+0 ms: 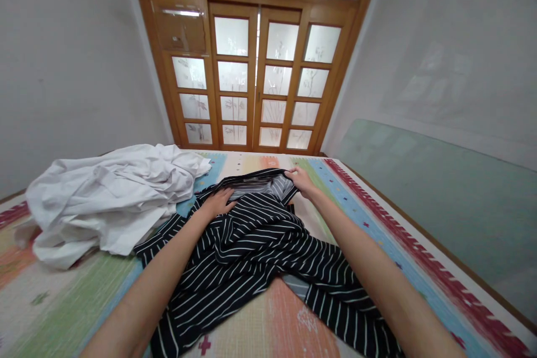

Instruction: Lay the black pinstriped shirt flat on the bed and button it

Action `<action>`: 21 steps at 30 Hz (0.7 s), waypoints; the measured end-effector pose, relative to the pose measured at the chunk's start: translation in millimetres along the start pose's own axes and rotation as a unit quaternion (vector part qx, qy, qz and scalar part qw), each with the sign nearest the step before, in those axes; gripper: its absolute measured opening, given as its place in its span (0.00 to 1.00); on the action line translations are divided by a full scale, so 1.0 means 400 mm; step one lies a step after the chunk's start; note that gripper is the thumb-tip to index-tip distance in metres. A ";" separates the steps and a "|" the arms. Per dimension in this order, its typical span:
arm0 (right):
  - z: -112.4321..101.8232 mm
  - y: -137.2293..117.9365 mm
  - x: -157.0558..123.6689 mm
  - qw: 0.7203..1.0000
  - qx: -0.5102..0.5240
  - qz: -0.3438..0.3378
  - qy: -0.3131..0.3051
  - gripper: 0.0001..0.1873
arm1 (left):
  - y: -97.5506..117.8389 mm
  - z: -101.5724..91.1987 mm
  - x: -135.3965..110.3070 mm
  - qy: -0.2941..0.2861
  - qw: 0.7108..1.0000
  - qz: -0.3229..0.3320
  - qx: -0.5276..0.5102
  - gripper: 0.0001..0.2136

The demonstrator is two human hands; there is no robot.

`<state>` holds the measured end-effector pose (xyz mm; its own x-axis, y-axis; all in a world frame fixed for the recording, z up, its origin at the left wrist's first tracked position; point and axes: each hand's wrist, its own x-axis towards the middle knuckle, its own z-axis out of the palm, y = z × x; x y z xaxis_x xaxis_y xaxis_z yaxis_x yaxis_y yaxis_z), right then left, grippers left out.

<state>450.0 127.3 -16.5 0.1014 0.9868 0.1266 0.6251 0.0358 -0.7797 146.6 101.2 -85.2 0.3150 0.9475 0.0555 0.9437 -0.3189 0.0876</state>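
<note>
A black garment with thin white stripes (255, 235) lies rumpled in front of me, its wide opening facing away and showing a grey inner side. My left hand (218, 203) rests on the cloth at the near left edge of this opening, fingers stretched out and apart. At the far right corner of the opening, my right hand (300, 180) pinches the garment's edge and holds it slightly raised. Two striped lengths of the garment spread toward me, partly hidden under my forearms. Whether it is a top or trousers I cannot tell.
A crumpled white cloth (113, 196) lies to the left, close to the garment. Beneath both is a colourful striped bed cover (289, 319). A pale green panel (419, 179) stands along the right side. Wooden doors with frosted panes (255, 78) are beyond the far edge.
</note>
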 end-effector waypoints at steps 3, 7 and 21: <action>-0.051 -0.001 -0.006 0.995 0.024 -0.043 -0.088 0.18 | -0.021 -0.010 0.001 -0.005 1.000 0.021 -0.002 0.29; -0.110 0.006 0.005 0.964 -0.089 -0.058 -0.243 0.24 | -0.052 -0.024 0.009 -0.023 0.999 0.035 -0.002 0.35; -0.060 0.124 0.073 0.979 -0.171 0.106 -0.028 0.17 | -0.001 -0.114 0.027 -0.005 0.998 0.054 -0.024 0.24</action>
<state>502.4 154.0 -36.7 0.2212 0.9736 -0.0568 0.8185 -0.2170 -0.5319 145.1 110.3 -39.3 0.4167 0.9072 0.0573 0.8979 -0.4206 0.1300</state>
